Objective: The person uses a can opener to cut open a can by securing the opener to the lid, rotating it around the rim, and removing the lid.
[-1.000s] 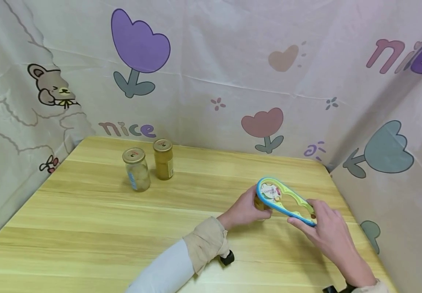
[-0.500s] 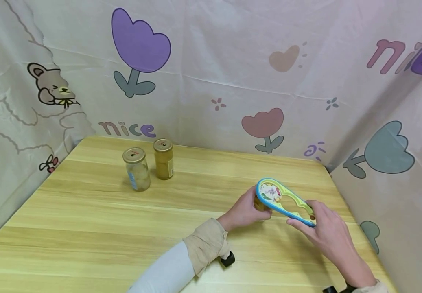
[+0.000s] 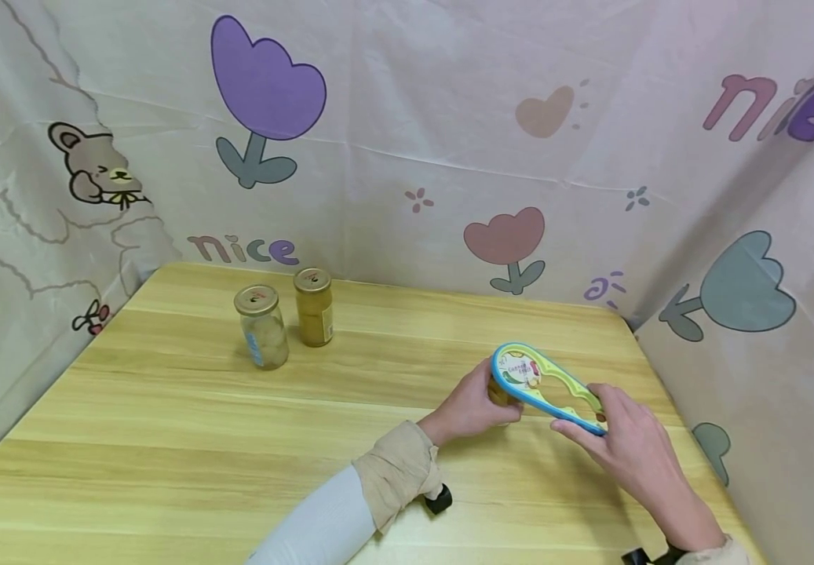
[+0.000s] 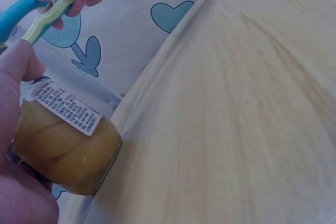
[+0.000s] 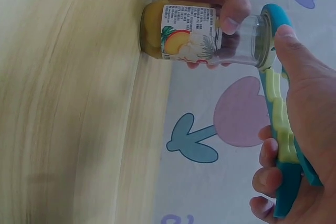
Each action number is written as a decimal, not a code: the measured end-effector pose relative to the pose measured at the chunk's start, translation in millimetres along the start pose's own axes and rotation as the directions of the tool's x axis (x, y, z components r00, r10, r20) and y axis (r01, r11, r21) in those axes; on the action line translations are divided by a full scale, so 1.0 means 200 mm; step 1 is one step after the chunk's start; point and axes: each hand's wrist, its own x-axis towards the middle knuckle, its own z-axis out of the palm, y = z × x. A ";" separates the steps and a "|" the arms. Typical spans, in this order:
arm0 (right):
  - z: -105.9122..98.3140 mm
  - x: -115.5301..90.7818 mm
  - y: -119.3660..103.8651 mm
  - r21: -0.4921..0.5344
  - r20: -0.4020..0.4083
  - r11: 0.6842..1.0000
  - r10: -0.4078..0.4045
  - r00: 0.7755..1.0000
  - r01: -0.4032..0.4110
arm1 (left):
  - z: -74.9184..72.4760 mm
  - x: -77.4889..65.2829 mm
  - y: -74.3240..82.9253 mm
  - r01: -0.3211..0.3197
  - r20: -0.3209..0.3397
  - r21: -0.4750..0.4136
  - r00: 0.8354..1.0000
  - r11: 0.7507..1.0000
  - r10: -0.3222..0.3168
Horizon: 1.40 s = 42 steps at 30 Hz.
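Left hand [image 3: 473, 405] — gripping — partly hides the jar [image 5: 184, 34].

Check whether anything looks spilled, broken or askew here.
Nothing stands out. The left hand holds one jar upright; the right hand grips the opener fitted around that jar's lid. The pale jar and amber jar stand upright, capped. No spill or crack shows.

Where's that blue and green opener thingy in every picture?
Head view: the opener is right of centre, in the lower half.
Left wrist view: the opener is at the top left.
Right wrist view: the opener runs down the right side.
Shared landmark: the fruit jar, gripped by the left hand, shows in all three.
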 end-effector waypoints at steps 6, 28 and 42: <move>0.00 0.00 0.00 0.003 0.005 1.000 0.002 1.000 -0.002 | 0.00 0.00 0.00 -0.005 0.002 -0.007 1.000 1.000 0.005; 0.01 -0.01 0.00 -0.092 -0.076 0.989 -0.125 0.989 0.118 | 0.01 0.01 -0.02 -0.004 0.005 -0.021 1.000 1.000 0.004; 0.00 -0.07 -0.02 -0.184 -0.095 0.973 -0.159 0.983 0.140 | 0.01 -0.02 -0.03 -0.016 0.064 -0.111 0.998 0.994 0.024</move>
